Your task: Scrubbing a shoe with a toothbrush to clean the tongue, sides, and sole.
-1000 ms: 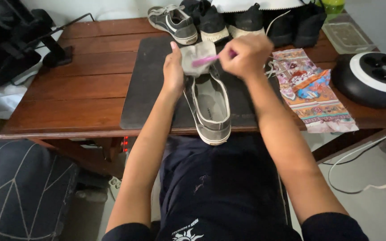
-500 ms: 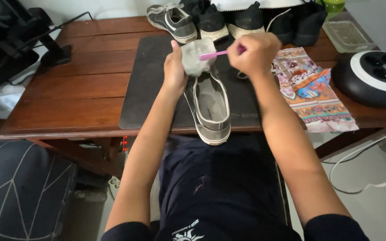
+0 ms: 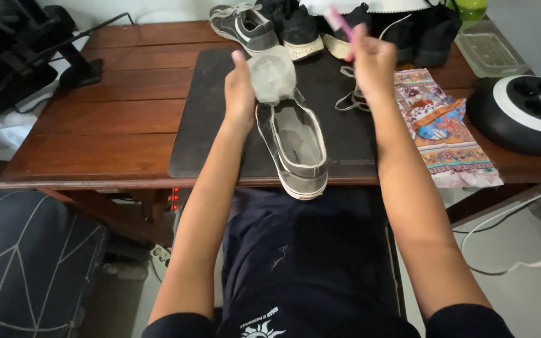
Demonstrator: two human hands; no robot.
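I am steadying a grey shoe (image 3: 295,147) with my left hand (image 3: 240,94), which is pressing against the side of its toe end, fingers curled along the upper. The shoe is lying on a dark mat (image 3: 211,119) spread over the wooden bench (image 3: 114,119), its toe pointing away from me and its heel hanging just over the bench's near edge, above my lap. The toe itself is looking pale and blurred, so I cannot tell whether something is wrapped over it.

My right hand (image 3: 370,59) is lifted clear of the shoe, off to its right, and is closing around a thin pink brush (image 3: 338,17) whose end is sticking up past my knuckles. Loose shoelaces (image 3: 349,97) are lying on the mat just below that hand.

At the far edge of the bench, 2 more shoes are sitting side by side: a grey sneaker (image 3: 245,25) and a black shoe (image 3: 298,28) with a white sole. A patterned cloth (image 3: 443,128) is spread to the right of the mat, and a round black and white device (image 3: 524,112) is sitting beyond it near the bench's right end.
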